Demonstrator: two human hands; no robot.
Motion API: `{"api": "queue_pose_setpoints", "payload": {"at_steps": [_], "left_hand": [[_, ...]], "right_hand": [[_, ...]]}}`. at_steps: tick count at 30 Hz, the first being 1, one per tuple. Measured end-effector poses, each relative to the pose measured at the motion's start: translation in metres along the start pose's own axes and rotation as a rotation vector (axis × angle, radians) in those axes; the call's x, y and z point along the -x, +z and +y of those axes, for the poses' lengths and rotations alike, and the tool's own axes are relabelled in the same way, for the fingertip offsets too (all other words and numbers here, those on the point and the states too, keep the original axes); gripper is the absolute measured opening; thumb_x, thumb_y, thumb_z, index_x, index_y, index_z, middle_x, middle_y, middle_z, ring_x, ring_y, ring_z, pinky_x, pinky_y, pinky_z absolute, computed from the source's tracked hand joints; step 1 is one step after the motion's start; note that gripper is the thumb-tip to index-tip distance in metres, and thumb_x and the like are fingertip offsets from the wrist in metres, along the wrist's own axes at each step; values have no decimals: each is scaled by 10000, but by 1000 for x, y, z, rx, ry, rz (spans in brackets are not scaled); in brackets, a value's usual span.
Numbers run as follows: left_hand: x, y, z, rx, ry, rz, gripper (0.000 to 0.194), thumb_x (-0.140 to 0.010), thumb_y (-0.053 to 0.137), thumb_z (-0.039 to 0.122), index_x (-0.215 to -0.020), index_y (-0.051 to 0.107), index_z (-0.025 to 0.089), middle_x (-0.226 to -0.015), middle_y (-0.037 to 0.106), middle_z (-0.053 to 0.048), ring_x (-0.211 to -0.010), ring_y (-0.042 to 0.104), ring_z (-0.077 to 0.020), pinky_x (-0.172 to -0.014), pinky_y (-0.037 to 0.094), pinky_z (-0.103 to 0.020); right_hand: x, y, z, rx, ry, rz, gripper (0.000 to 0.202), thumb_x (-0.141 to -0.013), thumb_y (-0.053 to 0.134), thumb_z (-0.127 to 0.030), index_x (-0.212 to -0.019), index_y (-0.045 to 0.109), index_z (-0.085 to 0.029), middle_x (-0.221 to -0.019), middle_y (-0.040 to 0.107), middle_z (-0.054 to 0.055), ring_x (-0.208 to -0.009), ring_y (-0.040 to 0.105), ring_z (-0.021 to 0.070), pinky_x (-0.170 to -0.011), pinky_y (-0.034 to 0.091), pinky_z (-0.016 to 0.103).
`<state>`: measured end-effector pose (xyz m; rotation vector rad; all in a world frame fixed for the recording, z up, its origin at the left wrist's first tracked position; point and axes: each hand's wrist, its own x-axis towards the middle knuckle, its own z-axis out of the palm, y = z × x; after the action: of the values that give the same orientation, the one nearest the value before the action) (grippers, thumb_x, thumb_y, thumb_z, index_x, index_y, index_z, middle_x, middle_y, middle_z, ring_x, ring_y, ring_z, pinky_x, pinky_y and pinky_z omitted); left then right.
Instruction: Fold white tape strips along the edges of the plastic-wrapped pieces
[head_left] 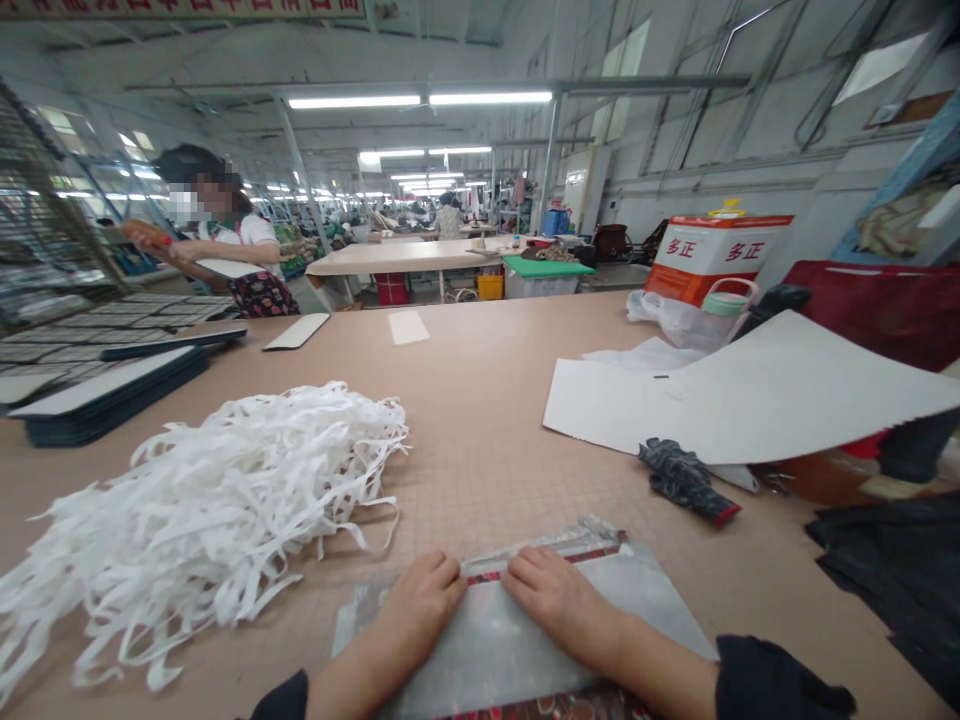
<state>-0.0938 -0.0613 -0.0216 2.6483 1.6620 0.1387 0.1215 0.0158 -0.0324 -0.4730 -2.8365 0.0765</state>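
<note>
A grey translucent sheet (480, 650) lies on the table in front of me, over red and dark patterned material (555, 704) that shows at its lower edge. My left hand (431, 590) presses on the sheet's far edge, fingers curled together; what they grip, if anything, is hidden. Close to its right, my right hand (544, 590) rests on the same edge with its fingers bent together. Between and beyond the hands run a narrow red patterned strip (484, 577) and crumpled clear plastic (585, 530).
A heap of white strips (225, 500) lies left, with stacked dark-edged panels (112, 395) behind it. A dark glove (686, 478) and a large white sheet (720, 390) are at right. Across the table a person (251, 240) holds a panel.
</note>
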Motion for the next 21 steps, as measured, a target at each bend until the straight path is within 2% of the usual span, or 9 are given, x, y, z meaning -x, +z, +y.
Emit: {"api": "queue_pose_setpoints", "payload": {"at_steps": [5,8,10,12,13,17,19,21], "left_hand": [[22,-23,-11,-33,-38,-37,83,-822,504,127,-819,562,185,-821,562,4,-745,475,-146,-643,352,-240],[36,-27,-22,-37,-85,-37,100,-823,504,125,-783,561,198,-812,560,14,-753,482,-145,-662,356,-246],[42,-25,-28,-47,-99,-14,87,-822,513,142,-780,559,203,-803,558,19,-750,486,-146,-683,361,-264],[46,-21,-30,-67,-92,36,85,-824,511,149,-780,557,204,-788,556,24,-741,487,-143,-754,365,-301],[46,-19,-30,-85,-79,73,96,-829,502,147,-773,556,203,-771,553,28,-730,486,-139,-811,355,-333],[50,-8,-20,-181,-23,257,197,-865,412,148,-736,556,185,-688,527,36,-689,475,-127,-988,224,-452],[55,-3,-15,-203,-35,332,228,-877,375,160,-748,563,174,-687,527,26,-745,488,-139,-1014,190,-468],[63,1,-11,-203,-87,401,220,-880,370,175,-788,570,173,-719,544,16,-853,494,-157,-1027,167,-478]], "right_hand": [[79,-16,55,34,121,36,260,-833,394,-72,-1005,550,-189,-937,590,63,-864,521,186,-759,393,307],[100,-22,76,105,255,-48,304,-779,388,-18,-940,593,-175,-899,608,80,-813,544,193,-715,406,304],[85,-24,70,164,351,-146,293,-733,398,16,-805,623,-158,-803,618,92,-739,554,203,-655,404,309],[50,-24,47,174,383,-201,280,-707,410,37,-716,620,-148,-747,617,98,-708,556,210,-627,393,310],[27,-22,30,125,343,-207,265,-711,424,34,-723,615,-150,-756,615,88,-713,554,204,-626,390,301],[-54,-2,-44,-78,100,-76,178,-775,472,-35,-805,571,-180,-822,586,24,-759,522,166,-661,378,263],[-74,14,-68,-83,34,-11,110,-799,496,-95,-842,557,-175,-834,573,27,-773,503,172,-669,375,276],[-79,26,-77,-45,-16,23,66,-801,525,-136,-851,556,-165,-839,567,37,-778,488,186,-676,374,300]]}}
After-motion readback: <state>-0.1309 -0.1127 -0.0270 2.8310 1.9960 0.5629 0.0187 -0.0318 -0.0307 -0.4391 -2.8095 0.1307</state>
